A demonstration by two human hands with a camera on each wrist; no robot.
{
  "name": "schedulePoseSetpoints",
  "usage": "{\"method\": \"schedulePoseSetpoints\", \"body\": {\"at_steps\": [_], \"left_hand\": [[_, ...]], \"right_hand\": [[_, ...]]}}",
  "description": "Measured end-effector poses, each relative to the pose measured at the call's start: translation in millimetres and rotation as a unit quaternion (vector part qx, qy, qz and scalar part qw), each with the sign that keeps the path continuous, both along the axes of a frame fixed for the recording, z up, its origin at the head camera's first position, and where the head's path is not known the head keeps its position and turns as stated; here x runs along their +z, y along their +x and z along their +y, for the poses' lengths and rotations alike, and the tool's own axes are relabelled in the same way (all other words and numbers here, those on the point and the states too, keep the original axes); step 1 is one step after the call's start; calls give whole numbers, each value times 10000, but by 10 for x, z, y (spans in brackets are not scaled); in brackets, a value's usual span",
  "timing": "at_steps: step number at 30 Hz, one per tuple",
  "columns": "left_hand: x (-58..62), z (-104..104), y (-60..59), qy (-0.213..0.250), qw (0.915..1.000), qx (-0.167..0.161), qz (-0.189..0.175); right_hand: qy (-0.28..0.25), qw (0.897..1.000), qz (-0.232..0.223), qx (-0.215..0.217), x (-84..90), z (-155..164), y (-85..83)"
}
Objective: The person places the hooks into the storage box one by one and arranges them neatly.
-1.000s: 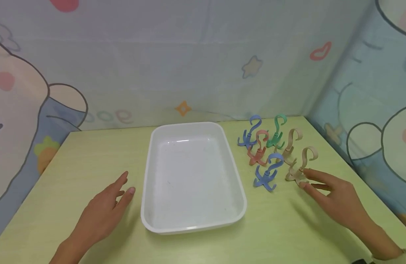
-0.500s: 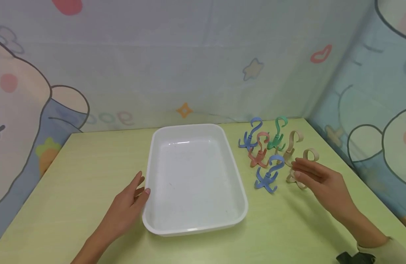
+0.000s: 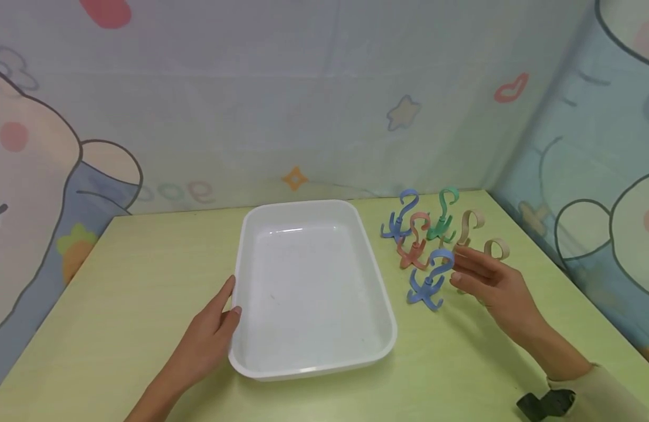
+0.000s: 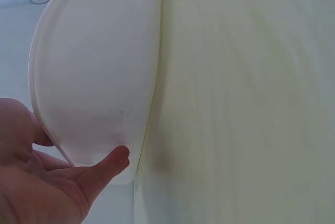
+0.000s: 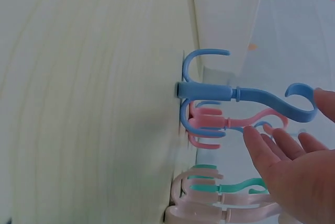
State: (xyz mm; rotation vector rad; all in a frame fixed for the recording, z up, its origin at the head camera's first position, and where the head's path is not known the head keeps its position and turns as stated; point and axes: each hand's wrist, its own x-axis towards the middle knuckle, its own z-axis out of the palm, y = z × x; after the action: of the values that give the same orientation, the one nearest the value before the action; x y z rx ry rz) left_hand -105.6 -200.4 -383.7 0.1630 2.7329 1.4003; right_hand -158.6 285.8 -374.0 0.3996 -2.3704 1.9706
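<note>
While both hands lie low over the yellow-green table (image 3: 118,275), the scene reads:

Left hand: the left hand (image 3: 210,334) rests against the left rim of the white tray (image 3: 308,369), thumb and fingers straight and touching its wall, nothing gripped.

Tray: sits flat mid-table, nothing in it.

Right hand: the right hand (image 3: 493,281) hovers with fingers spread and relaxed, holding nothing; its fingertips are just beside the top curl of the near blue hook (image 3: 430,281), and the wrist view shows a narrow gap.

Hooks: the blue one stands upright on its prongs right of the tray; behind it stand a pink hook (image 3: 415,246), a green hook (image 3: 442,220), a second blue hook (image 3: 400,217) and two beige hooks (image 3: 469,225).
</note>
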Motion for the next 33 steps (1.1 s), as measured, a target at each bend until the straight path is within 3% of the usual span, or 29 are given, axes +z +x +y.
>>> {"method": "schedulePoseSetpoints", "body": {"at_steps": [8, 19, 33], "left_hand": [[1, 13, 10, 96, 9999, 11, -98], [3, 16, 7, 143, 9998, -4, -123], [2, 19, 23, 197, 9997, 6, -121]], "right_hand": [[-96, 9999, -64, 116, -42, -57, -61], [-1072, 9918, -96, 683, -111, -118, -164], [-1265, 9877, -12, 921, -185, -159, -215]]}}
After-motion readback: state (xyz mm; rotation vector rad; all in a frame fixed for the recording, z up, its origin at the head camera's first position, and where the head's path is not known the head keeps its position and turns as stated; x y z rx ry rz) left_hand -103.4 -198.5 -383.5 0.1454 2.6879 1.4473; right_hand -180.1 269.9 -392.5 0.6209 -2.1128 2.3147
